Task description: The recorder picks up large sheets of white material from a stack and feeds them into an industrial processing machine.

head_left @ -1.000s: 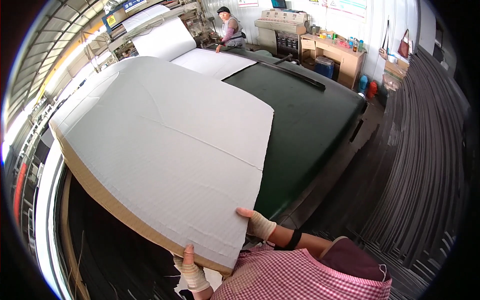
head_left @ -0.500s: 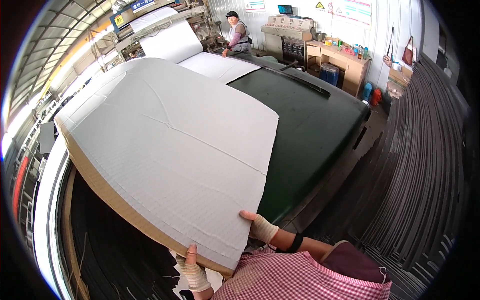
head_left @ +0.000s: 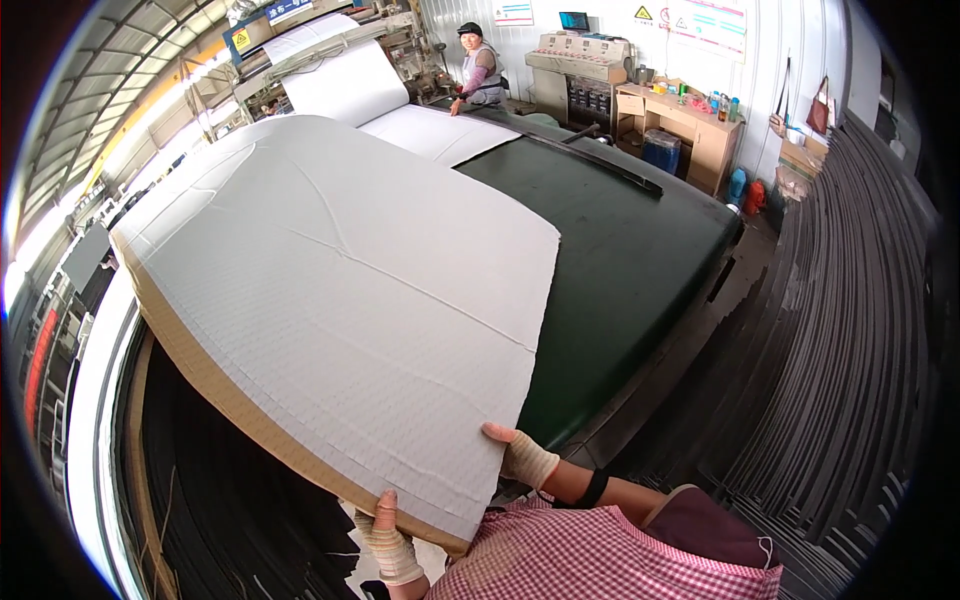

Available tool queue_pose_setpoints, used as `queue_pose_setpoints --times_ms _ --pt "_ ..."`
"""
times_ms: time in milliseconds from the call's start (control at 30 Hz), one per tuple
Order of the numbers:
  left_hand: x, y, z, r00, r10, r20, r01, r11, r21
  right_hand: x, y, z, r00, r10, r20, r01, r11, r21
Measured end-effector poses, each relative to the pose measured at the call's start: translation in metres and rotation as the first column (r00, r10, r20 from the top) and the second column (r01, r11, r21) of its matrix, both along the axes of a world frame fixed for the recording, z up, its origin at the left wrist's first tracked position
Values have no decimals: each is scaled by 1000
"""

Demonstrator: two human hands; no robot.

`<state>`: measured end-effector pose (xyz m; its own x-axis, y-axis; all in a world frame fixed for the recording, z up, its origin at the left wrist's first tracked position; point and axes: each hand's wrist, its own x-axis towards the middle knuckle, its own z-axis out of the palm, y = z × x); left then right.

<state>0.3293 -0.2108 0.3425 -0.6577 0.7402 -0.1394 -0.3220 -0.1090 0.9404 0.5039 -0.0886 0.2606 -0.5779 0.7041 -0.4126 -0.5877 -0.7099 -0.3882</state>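
A large white sheet (head_left: pixel 350 270) with a tan border strip (head_left: pixel 230 400) spreads before me. Creases run across it, and its near corner reaches my body. At the sheet's near tan edge, my left hand (head_left: pixel 392 545) is closed, thumb on top and the other fingers hidden beneath. My right hand (head_left: pixel 522 455) grips the sheet's right edge the same way. Both wear pale wraps over the palm and wrist. Under the sheet's right side lies a dark green table surface (head_left: pixel 620 270).
A co-worker (head_left: pixel 480 70) stands at the far side by a machine with a white roll (head_left: pixel 350 85). A control console (head_left: pixel 580 60) and a wooden desk (head_left: pixel 690 130) line the back wall. Stacked dark sheets (head_left: pixel 830 330) rise on the right; more dark sheets (head_left: pixel 220 480) lie at left.
The co-worker's head and upper body have shifted slightly. My hands keep hold of the sheet in nearly the same place.
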Motion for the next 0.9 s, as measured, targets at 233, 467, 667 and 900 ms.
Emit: queue_pose_setpoints --times_ms 233,467,667,900 --pt "2 1 -7 1000 11 -22 -11 1000 -5 4 3 -10 1000 11 1 -11 1000 12" --pt "6 -3 -8 1000 0 -12 0 1000 -6 9 -1 -1 1000 17 16 -17 1000 5" --pt "7 -6 -9 1000 10 -22 -10 1000 -6 10 -6 2 1000 15 -2 -15 1000 9" --pt "11 0 -4 999 23 -26 -23 1000 -9 11 0 -5 999 24 -49 -21 997 76"
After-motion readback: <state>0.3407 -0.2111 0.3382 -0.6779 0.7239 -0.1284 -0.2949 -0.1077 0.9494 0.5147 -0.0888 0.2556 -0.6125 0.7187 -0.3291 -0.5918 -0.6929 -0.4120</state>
